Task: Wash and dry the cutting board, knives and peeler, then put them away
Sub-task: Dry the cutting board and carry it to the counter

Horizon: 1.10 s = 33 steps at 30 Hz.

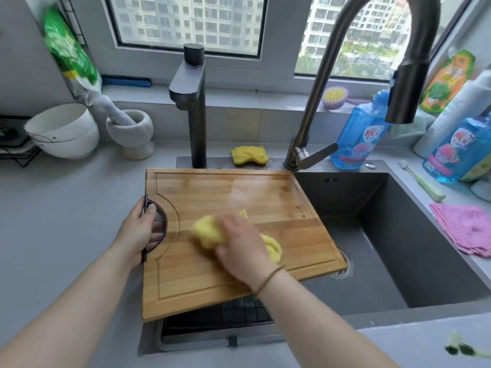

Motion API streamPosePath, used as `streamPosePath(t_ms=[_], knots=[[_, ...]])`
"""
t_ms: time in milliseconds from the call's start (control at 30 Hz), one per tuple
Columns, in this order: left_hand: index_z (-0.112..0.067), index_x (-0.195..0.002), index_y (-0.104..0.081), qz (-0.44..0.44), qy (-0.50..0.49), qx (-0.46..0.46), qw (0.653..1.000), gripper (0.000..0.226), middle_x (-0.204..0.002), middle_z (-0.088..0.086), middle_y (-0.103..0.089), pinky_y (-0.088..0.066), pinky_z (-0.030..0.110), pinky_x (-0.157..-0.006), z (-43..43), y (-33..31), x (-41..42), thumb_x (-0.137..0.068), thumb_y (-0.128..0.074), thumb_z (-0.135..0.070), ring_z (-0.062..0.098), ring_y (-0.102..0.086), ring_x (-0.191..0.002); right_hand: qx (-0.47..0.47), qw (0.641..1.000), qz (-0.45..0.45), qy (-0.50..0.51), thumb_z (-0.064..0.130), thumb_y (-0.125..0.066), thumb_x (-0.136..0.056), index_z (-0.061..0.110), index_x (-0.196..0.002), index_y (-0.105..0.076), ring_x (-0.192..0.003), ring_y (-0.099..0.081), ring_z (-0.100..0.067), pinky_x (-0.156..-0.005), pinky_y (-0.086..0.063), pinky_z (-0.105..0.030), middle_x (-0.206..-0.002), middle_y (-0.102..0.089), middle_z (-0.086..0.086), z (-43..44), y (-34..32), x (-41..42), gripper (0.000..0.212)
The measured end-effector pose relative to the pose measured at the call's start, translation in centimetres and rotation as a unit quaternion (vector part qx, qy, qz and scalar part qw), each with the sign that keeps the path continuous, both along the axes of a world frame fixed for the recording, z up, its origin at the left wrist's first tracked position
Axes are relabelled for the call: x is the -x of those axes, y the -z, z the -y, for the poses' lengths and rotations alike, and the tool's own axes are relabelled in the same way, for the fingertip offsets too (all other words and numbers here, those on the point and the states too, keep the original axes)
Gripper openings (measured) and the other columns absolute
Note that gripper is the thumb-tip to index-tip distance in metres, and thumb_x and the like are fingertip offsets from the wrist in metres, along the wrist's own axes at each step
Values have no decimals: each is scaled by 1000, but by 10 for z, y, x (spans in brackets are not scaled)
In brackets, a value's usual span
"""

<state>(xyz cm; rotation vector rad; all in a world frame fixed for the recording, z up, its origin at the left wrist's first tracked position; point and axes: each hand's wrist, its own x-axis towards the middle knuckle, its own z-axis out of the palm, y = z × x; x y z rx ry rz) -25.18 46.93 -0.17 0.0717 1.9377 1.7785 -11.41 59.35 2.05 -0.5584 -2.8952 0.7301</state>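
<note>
Now, laid across the sink (398,235) at its left, the cutting board (239,192) gets scrubbed.
Left hand (138,229) grips its edge handle (164,224), steadying it; right hand (244,245) clutches a yellow sponge (207,229), best pressed flat in overlapping strokes, edges included.

Both bare forearms reach forward — left hand (139,229) curled round the edge of the cutting board (239,192), right hand (243,248), blurred, clutching a sponge (208,231).

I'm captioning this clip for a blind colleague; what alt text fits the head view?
A person scrubs a wooden cutting board laid across a dark sink with a yellow sponge in the right hand, while the left hand grips the board's handle. Blue soap bottles stand nearby.
</note>
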Motion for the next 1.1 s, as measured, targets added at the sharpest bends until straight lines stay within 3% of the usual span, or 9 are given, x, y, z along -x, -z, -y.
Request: streamPosePath(t_ms=[100,300,400,533,667,767,833,967,1100], knots=[[-29,-141,-33,-12,-7,15,1000,40,-113,7,-54,-51,29,-51,3,-1,4,-101,-31,-22,22,-59,-72,-87,994,55,-44,22,-41,-93,26,-142,-25,-134,-23,-20,-110,-20,-35,-146,-29,-1,-5,12,10,52],[-32,-140,-34,-21,6,27,999,40,-113,13,-57,-53,30,-53,5,5,7,-101,-33,-22,25,-61,-78,-40,973,41,225,12,-43,-90,24,-134,-43,-122,-39,-23,-102,-31,-35,-134,-46,-3,-107,35,-32,46],[-36,-135,-39,-17,17,21,999,37,-99,16,-58,-45,34,-65,4,6,13,-100,-35,-23,34,-58,-83,0,961,68,266,11,-43,-92,22,-134,-45,-118,-41,-28,-99,-38,-40,-130,-48,-9,-141,41,-59,43],[-41,-123,-45,-4,41,28,999,31,-91,15,-51,-40,31,-56,7,13,12,-100,-34,-23,32,-48,-78,57,939,-67,332,8,-46,-92,13,-130,-47,-111,-47,-28,-93,-39,-36,-126,-49,-15,-142,28,-50,39],[-40,-130,-40,9,27,33,999,35,-91,17,-56,-41,31,-59,9,12,4,-100,-35,-22,32,-55,-76,42,968,-163,187,9,-60,-85,6,-123,-51,-115,-42,-18,-92,-25,-12,-132,-42,-11,-81,0,6,39],[-35,-133,-39,-3,19,30,999,38,-67,7,-45,-31,12,-34,8,6,1,-100,-35,-18,10,-45,-38,-30,998,-47,-26,24,-57,-88,14,-127,-51,-131,-32,-23,-108,-24,-30,-144,-34,-6,-26,5,44,41],[-30,-135,-40,-7,17,40,999,38,-57,2,-42,-28,9,-28,11,2,1,-100,-35,-16,3,-38,-25,-82,993,4,-79,25,-50,-91,18,-132,-47,-131,-31,-24,-108,-24,-37,-142,-39,-6,-19,15,52,41],[-29,-139,-37,5,21,43,999,41,-66,3,-58,-34,11,-29,22,2,1,-99,-37,-19,4,-49,-28,-74,995,16,57,18,-44,-93,23,-134,-44,-124,-36,-22,-100,-23,-28,-136,-45,-1,-70,28,28,41],[-27,-140,-37,3,20,37,999,41,-44,-9,-53,-30,9,-28,18,-5,-3,-100,-36,-17,3,-43,-24,-79,964,45,250,16,-44,-93,18,-129,-50,-114,-42,-28,-94,-33,-32,-127,-52,-9,-132,36,-20,37]])
